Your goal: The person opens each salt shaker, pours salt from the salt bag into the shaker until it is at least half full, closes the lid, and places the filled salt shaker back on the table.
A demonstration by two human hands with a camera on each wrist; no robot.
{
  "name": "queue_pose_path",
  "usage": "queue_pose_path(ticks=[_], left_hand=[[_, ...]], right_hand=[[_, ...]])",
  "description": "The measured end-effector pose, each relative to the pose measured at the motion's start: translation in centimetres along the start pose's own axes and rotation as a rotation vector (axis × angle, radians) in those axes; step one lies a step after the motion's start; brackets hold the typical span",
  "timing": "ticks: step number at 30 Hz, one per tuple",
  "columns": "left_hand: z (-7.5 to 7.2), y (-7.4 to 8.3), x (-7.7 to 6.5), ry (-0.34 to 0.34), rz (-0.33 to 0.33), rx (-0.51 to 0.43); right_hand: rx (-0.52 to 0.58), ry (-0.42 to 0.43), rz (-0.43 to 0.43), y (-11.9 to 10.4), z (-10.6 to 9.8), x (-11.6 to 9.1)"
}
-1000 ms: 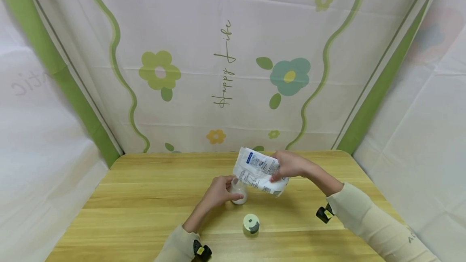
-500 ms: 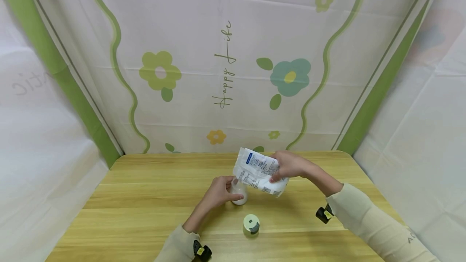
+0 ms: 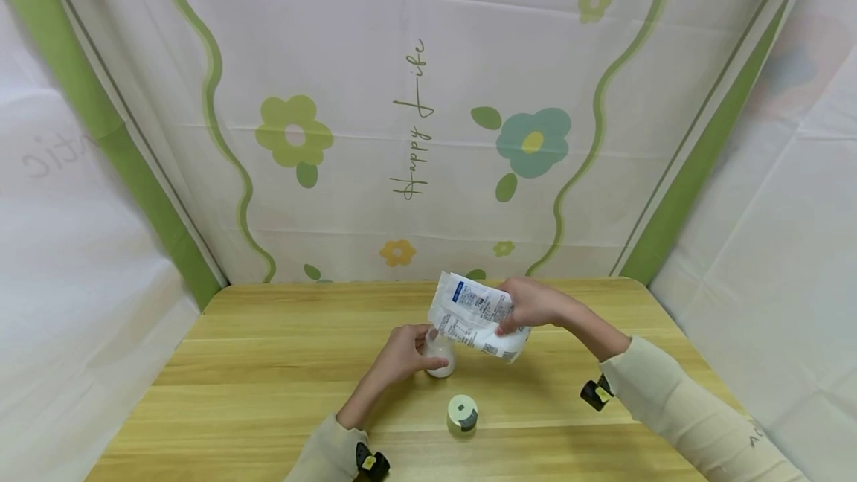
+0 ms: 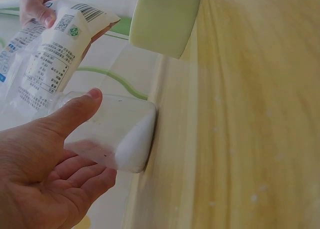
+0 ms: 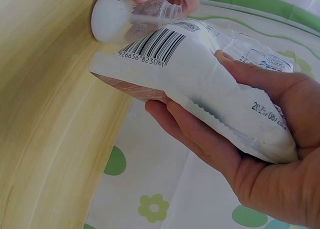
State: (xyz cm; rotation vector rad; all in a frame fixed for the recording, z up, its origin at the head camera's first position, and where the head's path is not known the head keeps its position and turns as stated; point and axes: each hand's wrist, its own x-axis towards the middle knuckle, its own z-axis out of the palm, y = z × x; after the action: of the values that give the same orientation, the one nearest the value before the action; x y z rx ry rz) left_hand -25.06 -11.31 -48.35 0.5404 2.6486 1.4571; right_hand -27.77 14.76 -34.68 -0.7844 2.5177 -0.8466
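Left hand [image 3: 402, 353] held the clear jar [image 4: 120, 121], thumb and fingers round it, upright on the wooden table [image 3: 268, 378], white powder [image 4: 137, 145] at the bottom. Right hand [image 3: 534, 303] gripped the printed white bag [image 3: 477, 316] — tilted, one end at the jar's mouth — with the pale green cap [image 3: 462, 415] near the jar.

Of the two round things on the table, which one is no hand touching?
The pale green cylinder, standing apart and nearer the wearer. The other, the clear jar with white contents, is gripped by the left hand.
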Motion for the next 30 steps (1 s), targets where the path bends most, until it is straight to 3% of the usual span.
queue_pose_path(ticks=[30], left_hand=[[0.08,0.11,-0.06,0.0,0.013,0.006]], right_hand=[[-0.01,-0.004,-0.01,-0.18,-0.06,-0.1]])
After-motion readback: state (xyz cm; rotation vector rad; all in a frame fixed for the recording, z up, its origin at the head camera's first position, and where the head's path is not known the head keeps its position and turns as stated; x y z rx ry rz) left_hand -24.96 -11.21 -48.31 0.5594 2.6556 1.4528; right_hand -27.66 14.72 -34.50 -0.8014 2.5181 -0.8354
